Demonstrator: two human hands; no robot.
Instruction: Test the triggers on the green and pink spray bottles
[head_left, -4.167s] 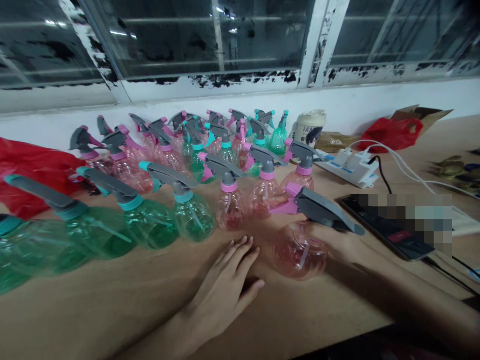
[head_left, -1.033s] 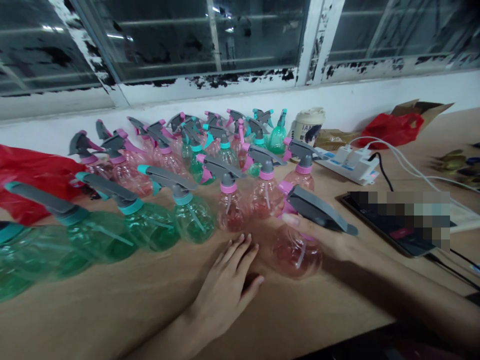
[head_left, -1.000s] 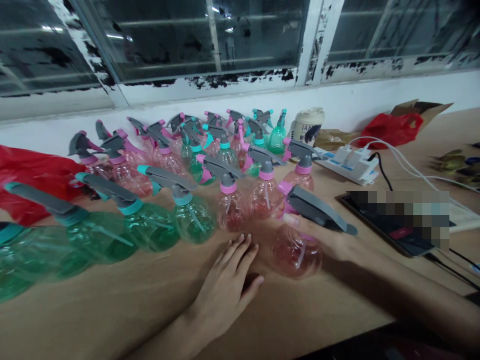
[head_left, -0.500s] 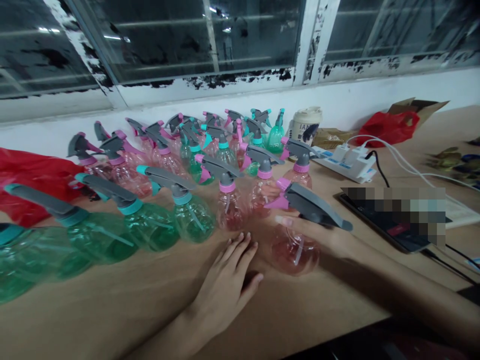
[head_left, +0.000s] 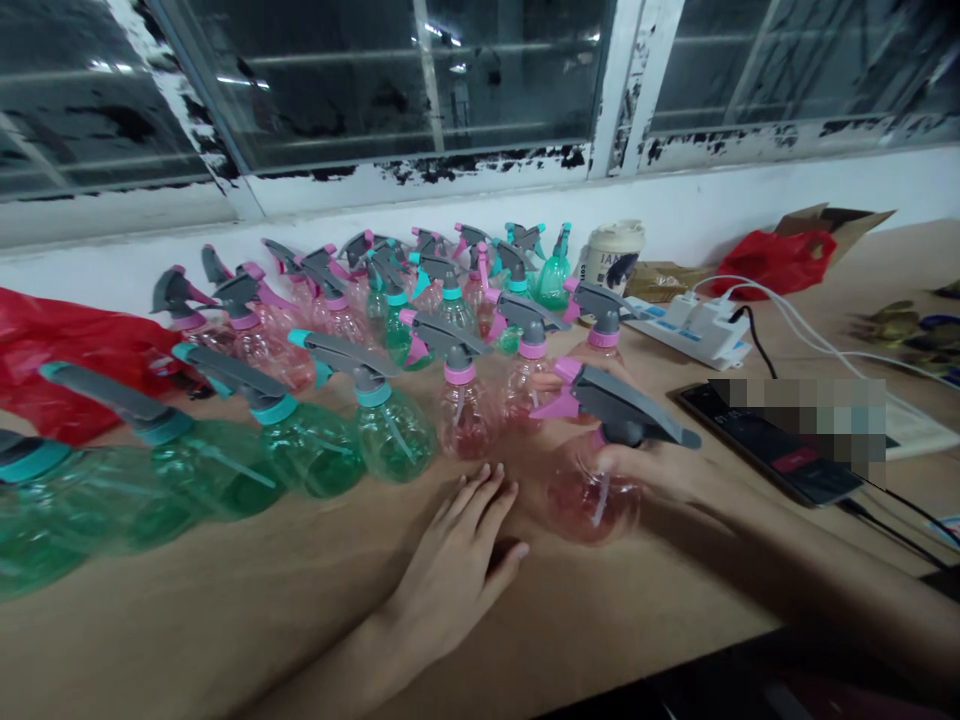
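Observation:
My left hand [head_left: 457,555] lies flat on the tabletop with its fingers stretched out, and holds nothing. Right of it stands a pink spray bottle [head_left: 589,500] with a grey and pink trigger head. My right hand [head_left: 649,468] grips this bottle just under the head, thumb in front; most of its fingers are hidden behind. Beyond my left fingertips is another pink spray bottle [head_left: 463,415], with a third pink bottle [head_left: 525,385] beside it. Green spray bottles, the nearest a round one [head_left: 396,435], line up to the left.
Several more pink and green bottles crowd toward the wall. A red plastic bag [head_left: 67,360] lies at left. To the right are a paper cup [head_left: 611,255], a power strip [head_left: 690,330] with cables, a phone [head_left: 765,440] and another red bag [head_left: 780,262].
My right thumb has drawn back to the right across the neck of the pink bottle. My left hand stays in place. The view has shifted slightly.

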